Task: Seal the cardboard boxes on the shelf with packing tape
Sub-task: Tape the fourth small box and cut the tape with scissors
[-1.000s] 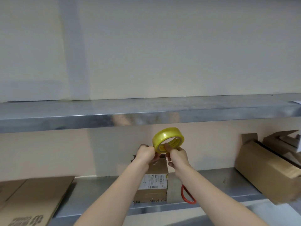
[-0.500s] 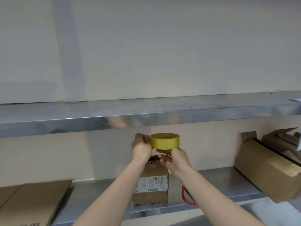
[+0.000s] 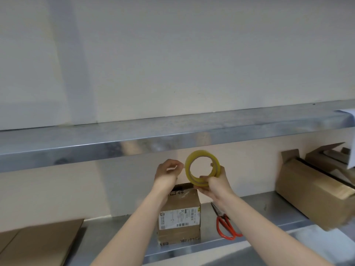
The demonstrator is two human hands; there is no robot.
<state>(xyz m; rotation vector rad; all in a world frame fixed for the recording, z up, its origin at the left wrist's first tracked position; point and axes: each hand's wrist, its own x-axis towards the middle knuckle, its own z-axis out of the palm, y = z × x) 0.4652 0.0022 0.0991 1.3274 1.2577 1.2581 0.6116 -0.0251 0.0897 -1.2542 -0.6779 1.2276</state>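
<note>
A yellow tape roll (image 3: 201, 169) is held up in front of the wall, its hole facing me. My right hand (image 3: 215, 186) grips its lower right rim. My left hand (image 3: 167, 170) is curled beside it, thumb and forefinger pinching at the roll's left edge; no loose tape end can be made out. Below the hands a small cardboard box (image 3: 178, 214) with a white label stands upright on the lower metal shelf (image 3: 269, 206), its top partly hidden by my left wrist.
Red-handled scissors (image 3: 224, 225) lie on the shelf just right of the small box. A larger open-flapped box (image 3: 311, 191) lies at the right end, flattened cardboard (image 3: 38, 244) at the left. The upper shelf (image 3: 172, 135) runs just above the tape roll.
The roll has turned from edge-on to hole facing me. My left hand has slipped off its side to the left edge. The view shifted, uncovering the scissors.
</note>
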